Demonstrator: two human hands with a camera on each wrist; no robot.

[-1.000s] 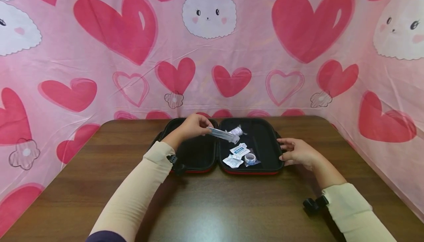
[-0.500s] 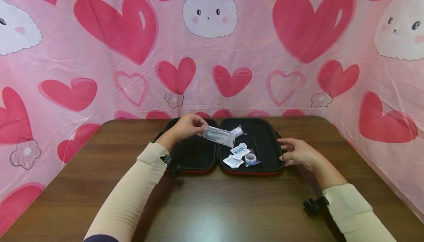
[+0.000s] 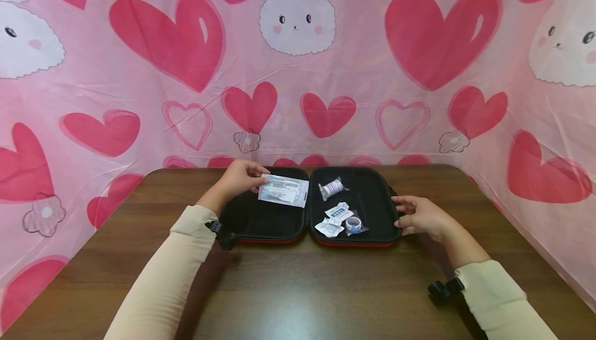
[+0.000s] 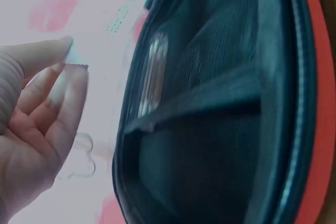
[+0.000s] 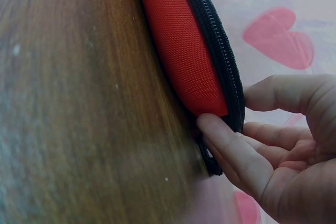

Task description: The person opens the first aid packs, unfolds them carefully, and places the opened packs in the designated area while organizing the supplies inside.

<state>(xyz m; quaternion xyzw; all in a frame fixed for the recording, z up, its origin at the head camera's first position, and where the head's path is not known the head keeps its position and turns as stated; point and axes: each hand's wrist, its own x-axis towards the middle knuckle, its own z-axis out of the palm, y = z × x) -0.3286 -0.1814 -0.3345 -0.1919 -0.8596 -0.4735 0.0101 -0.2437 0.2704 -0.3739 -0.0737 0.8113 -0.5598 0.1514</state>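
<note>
A black-lined case (image 3: 265, 223) with a red shell (image 5: 181, 40) lies opened flat on the table. Between thumb and fingers, my left hand (image 3: 237, 180) pinches one end of a flat sealed packet (image 3: 284, 191) with printed text, above the case's left half. The left wrist view shows just a pale serrated corner of this packet. My right hand (image 3: 421, 216) grips the case's right edge, thumb and fingers on either side of the zippered rim. In the right half lie a wrapped bandage roll (image 3: 331, 189), a small white ring-shaped roll (image 3: 353, 223) and small white sachets (image 3: 329, 227).
The wooden table (image 3: 298, 283) extends toward me, in front of the case. A pink heart-print cloth (image 3: 372, 71) hangs behind it. Inside the left half, a divider (image 4: 210, 90) runs across, with a shiny clear-wrapped item (image 4: 155, 74) behind it.
My left hand has moved left, carrying the packet from over the right half to over the left half. The packet has turned its printed face toward me. My right hand stays at the edge.
</note>
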